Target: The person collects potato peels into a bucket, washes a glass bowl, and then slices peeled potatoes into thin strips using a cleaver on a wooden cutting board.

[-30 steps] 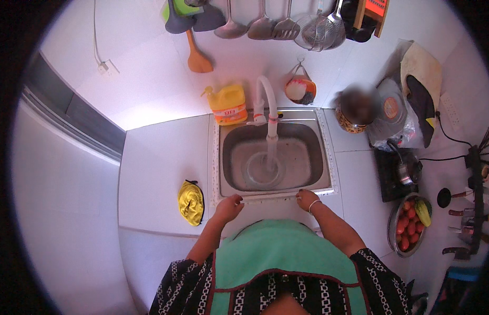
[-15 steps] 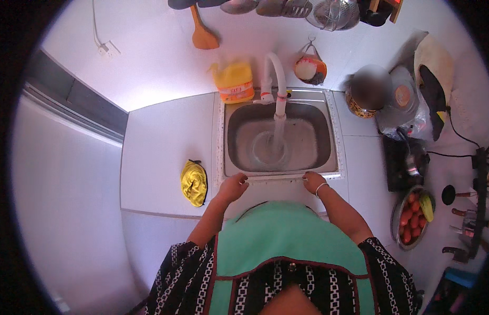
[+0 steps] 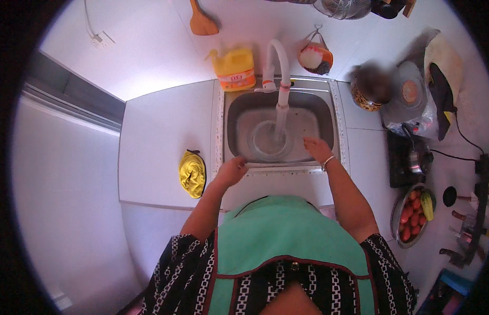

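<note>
The white counter (image 3: 165,136) spreads out in front of me, with the steel sink (image 3: 280,131) sunk into its far right part, up against the back wall. Water runs from the white faucet (image 3: 278,73) into the middle of the basin. My left arm reaches forward, and my left hand (image 3: 231,170) rests on the sink's near rim at its left corner, fingers curled loosely over the edge, gripping nothing else. My right arm stretches out straighter; my right hand (image 3: 317,148) hovers open over the near right part of the basin, palm down, fingers spread and empty, a thin bangle at the wrist. A yellow detergent jug (image 3: 235,68) with a red label band stands at the counter's back edge, just left of the faucet. A crumpled yellow cloth (image 3: 192,173) lies near the counter's front edge, just left of the sink. A bowl of red tomatoes (image 3: 412,215) sits at the far right
</note>
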{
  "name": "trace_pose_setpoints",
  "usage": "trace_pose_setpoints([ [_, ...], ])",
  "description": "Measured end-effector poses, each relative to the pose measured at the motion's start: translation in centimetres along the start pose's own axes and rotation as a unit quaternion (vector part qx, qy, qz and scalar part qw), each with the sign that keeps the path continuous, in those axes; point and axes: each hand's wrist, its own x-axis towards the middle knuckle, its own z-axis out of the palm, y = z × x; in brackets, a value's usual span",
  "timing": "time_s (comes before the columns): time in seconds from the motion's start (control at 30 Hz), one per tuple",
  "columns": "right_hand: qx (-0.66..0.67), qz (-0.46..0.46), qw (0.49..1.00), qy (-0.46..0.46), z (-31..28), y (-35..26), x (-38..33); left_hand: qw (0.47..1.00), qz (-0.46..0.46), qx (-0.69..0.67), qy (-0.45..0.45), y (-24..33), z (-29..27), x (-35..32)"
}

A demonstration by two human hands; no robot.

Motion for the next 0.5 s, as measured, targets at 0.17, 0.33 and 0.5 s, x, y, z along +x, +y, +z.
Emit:
trace_pose_setpoints([
  [0.17, 0.265, 0.083, 0.96, -0.03, -2.4, -4.4, 4.0, 0.999, 0.036, 0.005, 0.03, 1.7, -3.0, 4.5],
  [0.33, 0.333, 0.092, 0.938, -0.027, -4.2, -6.7, 7.8, 0.997, 0.06, -0.013, 0.043, 5.5, -5.9, 9.9],
  [0.5, 0.383, 0.083, 0.92, -0.013, -4.4, -9.6, 10.4, 0.994, 0.09, 0.037, 0.049, 7.7, -7.7, 14.4],
])
